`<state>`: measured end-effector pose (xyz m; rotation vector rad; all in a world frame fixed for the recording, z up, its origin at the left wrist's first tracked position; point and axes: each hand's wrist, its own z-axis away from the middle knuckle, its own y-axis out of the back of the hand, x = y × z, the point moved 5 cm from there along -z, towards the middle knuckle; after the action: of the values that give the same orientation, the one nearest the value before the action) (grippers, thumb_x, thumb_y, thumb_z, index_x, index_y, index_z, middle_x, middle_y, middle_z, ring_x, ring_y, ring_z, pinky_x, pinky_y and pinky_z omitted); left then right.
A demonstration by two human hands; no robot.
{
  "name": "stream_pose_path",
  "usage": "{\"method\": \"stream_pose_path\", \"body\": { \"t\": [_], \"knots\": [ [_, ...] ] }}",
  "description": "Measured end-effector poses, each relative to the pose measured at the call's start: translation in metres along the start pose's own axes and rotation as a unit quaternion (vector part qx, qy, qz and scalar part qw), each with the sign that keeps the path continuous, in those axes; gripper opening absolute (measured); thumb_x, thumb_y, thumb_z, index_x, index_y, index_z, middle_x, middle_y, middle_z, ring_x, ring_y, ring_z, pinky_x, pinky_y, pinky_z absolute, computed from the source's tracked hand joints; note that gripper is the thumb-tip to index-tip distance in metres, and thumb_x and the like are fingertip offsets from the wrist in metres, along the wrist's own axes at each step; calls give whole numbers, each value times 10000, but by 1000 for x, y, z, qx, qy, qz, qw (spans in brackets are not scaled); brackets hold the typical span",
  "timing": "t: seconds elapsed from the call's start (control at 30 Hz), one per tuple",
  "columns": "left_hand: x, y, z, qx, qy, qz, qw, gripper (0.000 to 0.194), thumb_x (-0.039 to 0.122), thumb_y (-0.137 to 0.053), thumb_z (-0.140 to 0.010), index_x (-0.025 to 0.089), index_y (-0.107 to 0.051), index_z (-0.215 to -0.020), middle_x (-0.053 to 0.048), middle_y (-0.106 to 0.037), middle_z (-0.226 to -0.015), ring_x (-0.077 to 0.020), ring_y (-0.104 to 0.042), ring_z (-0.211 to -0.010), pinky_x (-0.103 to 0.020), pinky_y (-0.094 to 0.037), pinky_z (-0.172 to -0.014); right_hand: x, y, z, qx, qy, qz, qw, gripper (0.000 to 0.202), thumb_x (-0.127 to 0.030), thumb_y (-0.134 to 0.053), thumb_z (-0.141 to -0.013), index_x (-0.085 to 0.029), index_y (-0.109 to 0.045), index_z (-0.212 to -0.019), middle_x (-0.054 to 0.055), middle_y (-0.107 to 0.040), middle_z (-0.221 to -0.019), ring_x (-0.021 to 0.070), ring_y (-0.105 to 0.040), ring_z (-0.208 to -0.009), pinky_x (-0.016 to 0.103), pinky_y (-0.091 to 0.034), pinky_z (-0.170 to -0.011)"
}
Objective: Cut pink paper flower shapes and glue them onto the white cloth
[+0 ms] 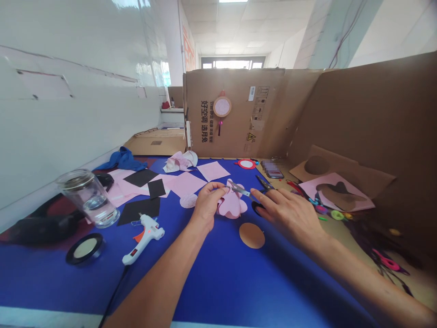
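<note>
My left hand [207, 203] pinches the edge of a pink flower-shaped paper cutout [232, 205] with rounded petals, held above the blue table. In my right hand [290, 210] is a pair of scissors [241, 189], fingers through the dark handles. The blades reach left across the upper part of the cutout, close to my left fingertips. Whether they are cutting the paper, I cannot tell. Below the cutout lies a brown cardboard disc [251, 235]. A round whitish-pink paper piece [188, 201] rests just left of my left hand.
A white glue gun [145, 239] with a glowing red light, a glass jar of water [94, 200] and a tape roll [85, 248] stand at left. Pink sheets and black squares [138, 211] lie behind. Cardboard walls [239, 118] enclose the back and right. Coloured trinkets [336, 214] lie at right.
</note>
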<state>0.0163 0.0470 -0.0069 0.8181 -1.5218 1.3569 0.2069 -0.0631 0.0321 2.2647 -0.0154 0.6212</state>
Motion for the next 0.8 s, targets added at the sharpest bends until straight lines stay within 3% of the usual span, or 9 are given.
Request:
{"method": "stream_pose_path", "body": {
  "t": [0.57, 0.8],
  "knots": [
    [-2, -6, 3, -51, 48, -2, 998, 327, 359, -955, -571, 157, -774, -754, -9, -689, -665, -107, -542, -550, -246, -409, -548, -5, 3, 1, 21, 21, -3, 1000, 300, -248, -649, -1074, -183, -765, -1342, 32, -690, -835, 236, -594, -762, 384, -348, -714],
    [-9, -7, 5, -78, 73, -10, 994, 362, 406, -963, -603, 168, -763, -788, -54, -748, -748, -150, -640, -589, -263, -468, -548, -7, 2, 0, 22, 21, -8, 999, 321, -263, -688, -1061, -172, -770, -1357, 33, -691, -833, 233, -596, -758, 389, -343, -707]
  ]
}}
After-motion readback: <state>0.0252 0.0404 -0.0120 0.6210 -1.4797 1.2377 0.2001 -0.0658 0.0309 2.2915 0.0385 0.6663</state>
